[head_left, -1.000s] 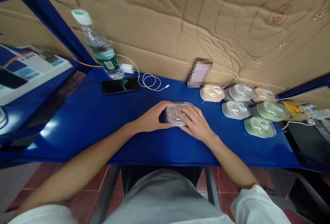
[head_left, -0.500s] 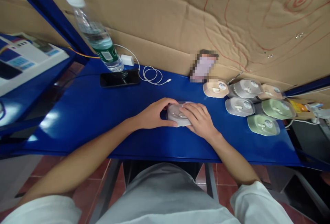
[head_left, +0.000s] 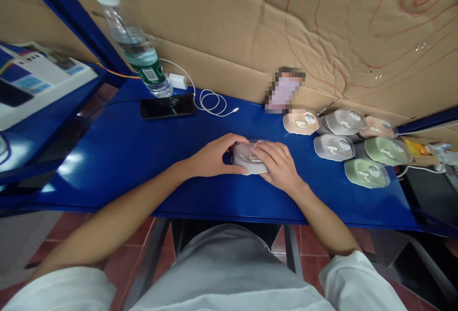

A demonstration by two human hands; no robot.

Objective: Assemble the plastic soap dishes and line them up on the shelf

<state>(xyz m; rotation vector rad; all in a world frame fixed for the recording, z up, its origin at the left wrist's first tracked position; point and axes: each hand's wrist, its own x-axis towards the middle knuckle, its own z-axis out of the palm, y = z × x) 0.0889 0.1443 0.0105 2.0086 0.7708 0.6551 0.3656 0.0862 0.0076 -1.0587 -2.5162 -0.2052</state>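
A small grey lidded container with a clear cover sits on the blue table in front of me. My left hand grips its left side, with the thumb at the near edge and the fingers curled around the far edge. On the right, my right hand lies over the cover with its fingers bent, holding the container from above. That hand hides the container's right part.
To the right stand similar containers: a peach one, grey ones and green ones. A pixelated phone-like object leans at the cardboard wall. Back left are a water bottle, a black phone and a white cable.
The view has shifted very slightly. Both hands stay on the grey container in nearly the same pose.
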